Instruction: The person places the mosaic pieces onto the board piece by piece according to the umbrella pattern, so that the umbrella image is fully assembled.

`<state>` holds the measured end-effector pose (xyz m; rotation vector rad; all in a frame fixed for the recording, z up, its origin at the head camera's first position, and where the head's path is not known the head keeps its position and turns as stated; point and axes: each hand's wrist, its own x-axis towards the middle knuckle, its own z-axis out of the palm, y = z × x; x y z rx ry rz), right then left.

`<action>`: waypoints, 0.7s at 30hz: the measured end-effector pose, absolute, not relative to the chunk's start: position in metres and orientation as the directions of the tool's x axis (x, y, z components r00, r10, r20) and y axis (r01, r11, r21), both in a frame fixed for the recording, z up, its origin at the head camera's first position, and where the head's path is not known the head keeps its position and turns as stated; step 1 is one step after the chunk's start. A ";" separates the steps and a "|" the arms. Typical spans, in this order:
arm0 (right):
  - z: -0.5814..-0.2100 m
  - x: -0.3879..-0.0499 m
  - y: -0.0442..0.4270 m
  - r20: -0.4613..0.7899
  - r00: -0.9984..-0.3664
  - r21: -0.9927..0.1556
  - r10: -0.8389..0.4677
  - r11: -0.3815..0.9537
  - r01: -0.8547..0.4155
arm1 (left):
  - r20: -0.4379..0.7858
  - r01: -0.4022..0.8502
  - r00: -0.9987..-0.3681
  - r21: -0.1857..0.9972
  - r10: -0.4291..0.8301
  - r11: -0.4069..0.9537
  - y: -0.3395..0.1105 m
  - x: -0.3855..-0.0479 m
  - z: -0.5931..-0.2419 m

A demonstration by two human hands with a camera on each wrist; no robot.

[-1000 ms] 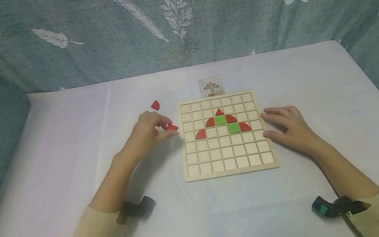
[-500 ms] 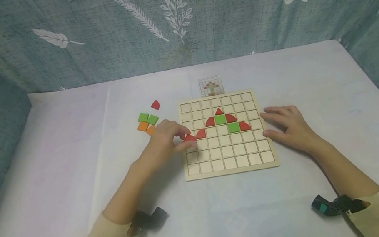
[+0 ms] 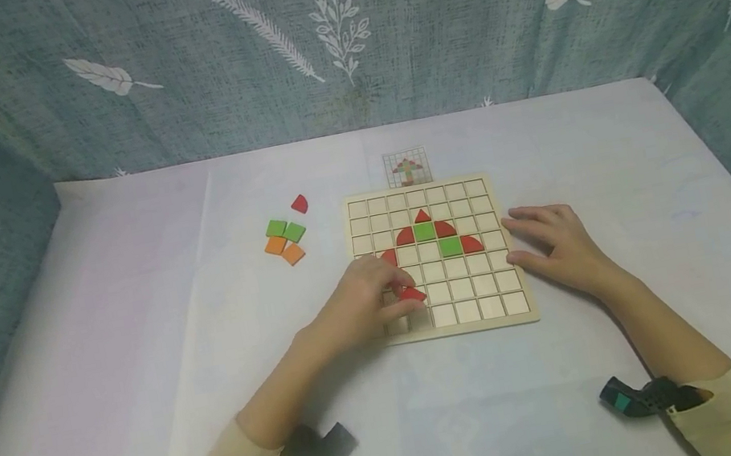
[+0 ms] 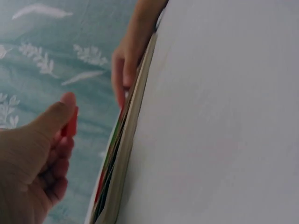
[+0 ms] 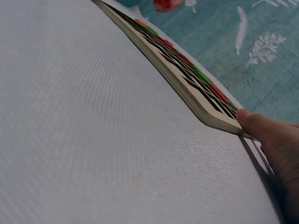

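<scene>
My left hand (image 3: 360, 302) pinches a red tile (image 3: 412, 295) between thumb and fingers, over the lower left of the wooden grid board (image 3: 464, 289). The left wrist view shows this red tile (image 4: 71, 123) edge-on; its full shape is hidden. On the board, a red triangle (image 3: 422, 215) tops a green square (image 3: 424, 231) flanked by red quarter circles. One row lower are another green square (image 3: 450, 246), a red quarter circle (image 3: 473, 243) at its right, and one at left partly covered by my hand. Fingertips of my right hand (image 3: 558, 239) touch the board's right edge.
A small pattern card (image 3: 407, 168) lies against the board's far edge, showing a red and green figure on a grid. Left of the board lie a loose red quarter circle (image 3: 300, 203), two green squares (image 3: 294, 231) and two orange squares (image 3: 293, 254) on the white cloth.
My left hand has carried the red tile from beside the loose pieces, right and nearer to me, over the board, uncovering the green and orange squares. My right hand stays put.
</scene>
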<state>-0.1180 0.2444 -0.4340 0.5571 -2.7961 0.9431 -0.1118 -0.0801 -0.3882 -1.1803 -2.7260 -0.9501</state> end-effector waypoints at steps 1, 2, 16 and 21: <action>-0.435 -0.118 0.244 0.245 -0.922 -0.556 -0.299 0.735 -0.387 | 0.229 0.662 -0.716 0.522 0.660 0.537 -0.077 -0.110 -0.389; -0.435 -0.118 0.244 0.245 -0.923 -0.557 -0.298 0.736 -0.385 | 0.205 0.655 -0.719 0.520 0.664 0.548 -0.075 -0.109 -0.390; -0.433 -0.116 0.244 0.241 -0.924 -0.556 -0.297 0.738 -0.382 | 0.117 0.721 -0.677 0.300 0.726 0.624 -0.049 -0.101 -0.405; -0.433 -0.116 0.244 0.238 -0.924 -0.561 -0.299 0.734 -0.383 | 0.063 0.713 -0.655 0.381 0.753 0.589 -0.057 -0.101 -0.403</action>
